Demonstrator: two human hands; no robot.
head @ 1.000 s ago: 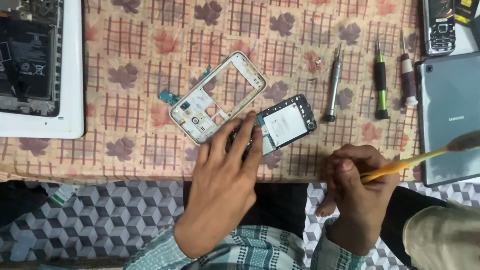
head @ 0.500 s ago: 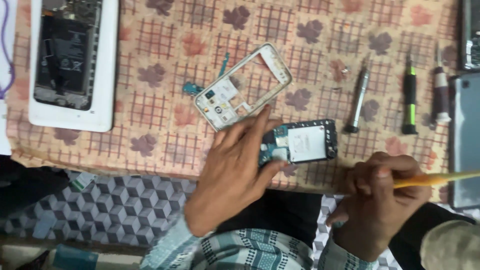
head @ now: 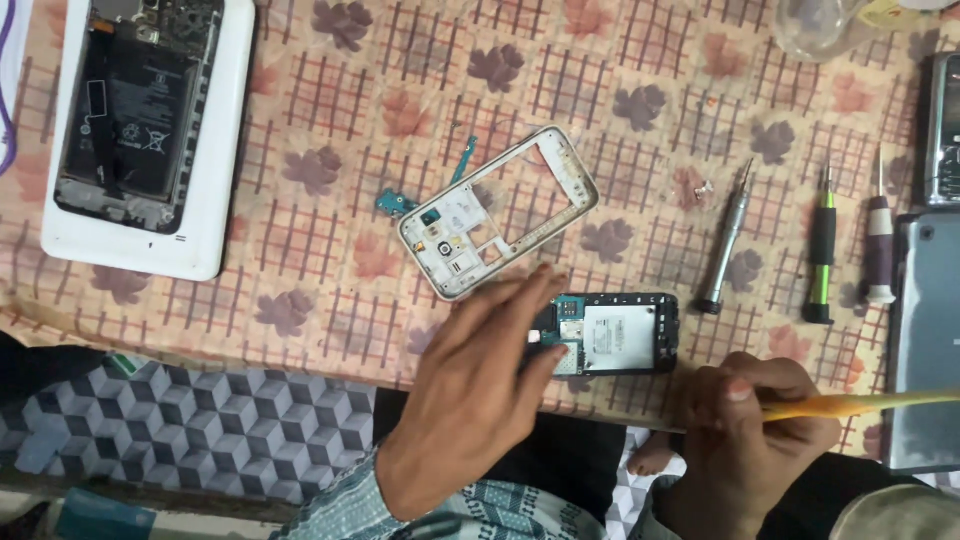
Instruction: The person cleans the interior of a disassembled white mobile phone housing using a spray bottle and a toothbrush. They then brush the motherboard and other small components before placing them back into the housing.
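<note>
The black phone body point(head: 612, 335) with its pale metal shield lies flat at lower centre of the frame, near the table's front edge. Against half a second ago it sits in the same spot on the cloth, though the view has slid so that it now appears a little lower and further right. The left hand point(head: 480, 395) has loosened: earlier its fingers curled over the phone body's left end, now they are spread flat and apart, with only the fingertips point(head: 545, 350) touching that end over the exposed blue-green board. Nothing is pinched in it.

The right hand point(head: 745, 440), at lower right and just beside the phone body's right corner, is closed on a yellow plastic pry tool point(head: 865, 405) that points off toward the right edge, as before.

Just above the left hand's fingers lies the white phone frame point(head: 495, 210), tilted, with a small teal flex cable point(head: 400, 203) at its upper left. At upper left of the frame a white opened tablet point(head: 150, 130) shows a black battery bearing white printed marks. To the right stand three screwdrivers in a row: silver point(head: 728, 240), green-and-black point(head: 822, 250), and maroon-and-white point(head: 880, 245). A grey tablet point(head: 925, 340) fills the right edge. All rest on a floral checked tablecloth point(head: 330, 270).
</note>
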